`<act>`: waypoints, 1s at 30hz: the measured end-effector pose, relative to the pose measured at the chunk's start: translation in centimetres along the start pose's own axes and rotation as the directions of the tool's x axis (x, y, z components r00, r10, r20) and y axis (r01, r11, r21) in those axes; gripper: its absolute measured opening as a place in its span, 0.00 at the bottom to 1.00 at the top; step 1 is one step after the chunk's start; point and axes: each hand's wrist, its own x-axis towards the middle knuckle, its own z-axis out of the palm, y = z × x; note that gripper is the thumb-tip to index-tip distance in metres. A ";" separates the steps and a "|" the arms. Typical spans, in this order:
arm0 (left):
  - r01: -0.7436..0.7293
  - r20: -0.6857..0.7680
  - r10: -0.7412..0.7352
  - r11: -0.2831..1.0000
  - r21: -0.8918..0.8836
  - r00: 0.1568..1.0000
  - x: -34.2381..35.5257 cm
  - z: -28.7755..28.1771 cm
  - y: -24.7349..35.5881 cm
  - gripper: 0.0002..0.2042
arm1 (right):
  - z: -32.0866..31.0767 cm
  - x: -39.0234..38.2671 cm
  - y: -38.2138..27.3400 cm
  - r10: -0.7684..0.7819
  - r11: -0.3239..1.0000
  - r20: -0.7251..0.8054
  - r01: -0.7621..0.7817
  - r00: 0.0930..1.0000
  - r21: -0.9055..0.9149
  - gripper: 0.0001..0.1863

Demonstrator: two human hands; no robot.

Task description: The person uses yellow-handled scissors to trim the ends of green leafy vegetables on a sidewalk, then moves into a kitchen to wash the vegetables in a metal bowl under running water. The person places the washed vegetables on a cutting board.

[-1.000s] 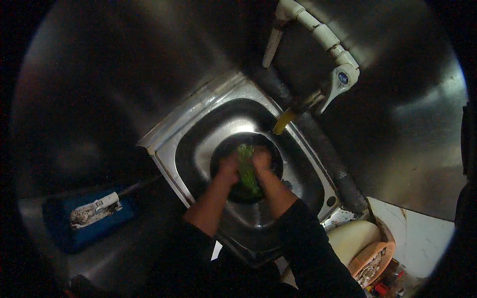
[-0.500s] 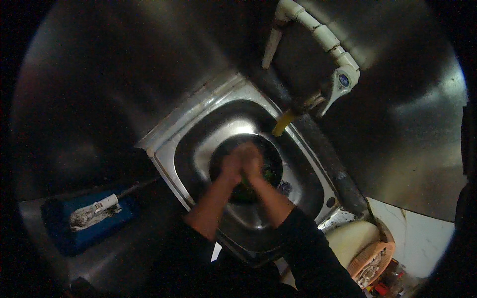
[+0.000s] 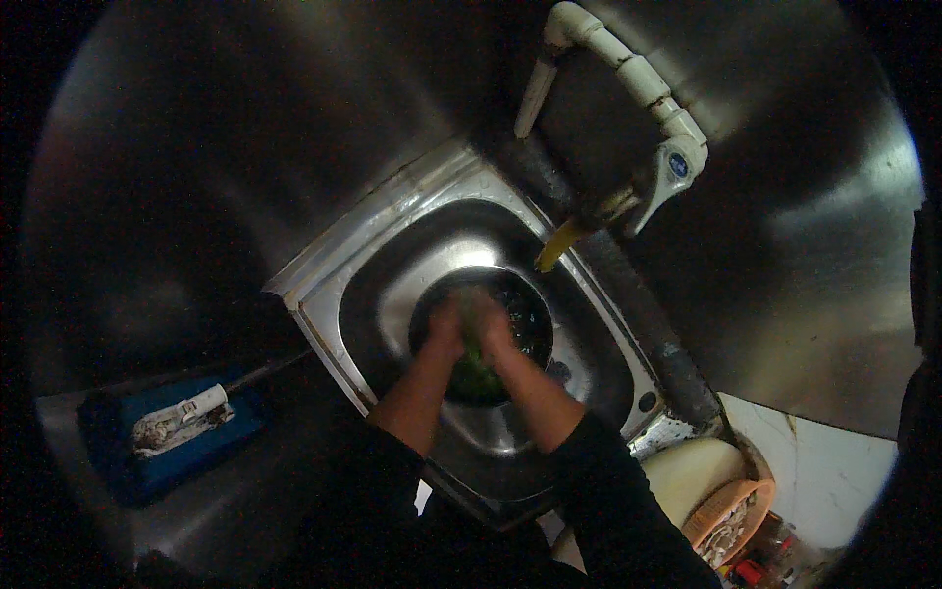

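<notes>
Both hands are down inside a round dark bowl [image 3: 424, 306] that sits in the steel sink [image 3: 379, 285]. My left hand [image 3: 446, 322] and my right hand [image 3: 491, 329] are pressed close together, palms facing, and smeared by motion. Some greens [image 3: 473, 351] show between them as a blurred green streak, closed in by both hands. More greens, dark and wet-looking, lie in the near part of the bowl below my wrists; their exact kind is too dim to tell. My fingertips are blurred at the bowl's far side.
A white pipe with a lever tap [image 3: 675, 167] and yellow spout end [image 3: 557, 247] reaches over the sink's right rim. At left, a dirty white-handled tool [image 3: 186, 417] lies on a blue block [image 3: 182, 471]. An orange basket [image 3: 731, 520] with pale pieces stands lower right, beside a yellowish rounded surface [image 3: 687, 481].
My hands have shifted slightly within the bowl, and more green shows between and below them. The whole view has moved a little; the surroundings stay the same.
</notes>
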 end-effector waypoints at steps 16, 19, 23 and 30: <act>-0.036 -0.250 0.036 0.999 0.007 0.968 -2.6 0.3 0.8 0.22 | -4.7 0.4 -6.1 0.170 0.648 0.166 0.017 0.971 -0.761 0.16; 0.021 -0.110 -0.027 0.998 -0.056 0.994 -1.4 0.3 1.0 0.22 | -3.8 0.3 -4.2 0.299 0.893 0.112 -0.237 0.948 -0.383 0.15; 0.041 -0.066 -0.039 0.999 0.031 0.997 -0.5 -0.3 -0.4 0.19 | -1.5 -1.6 -2.2 -0.264 0.922 0.057 0.270 0.963 -0.278 0.18; -0.093 0.033 0.158 0.390 0.916 0.987 -2.1 0.2 0.5 0.16 | -2.4 -2.5 -3.3 -0.279 0.467 0.310 0.410 0.909 -0.783 0.17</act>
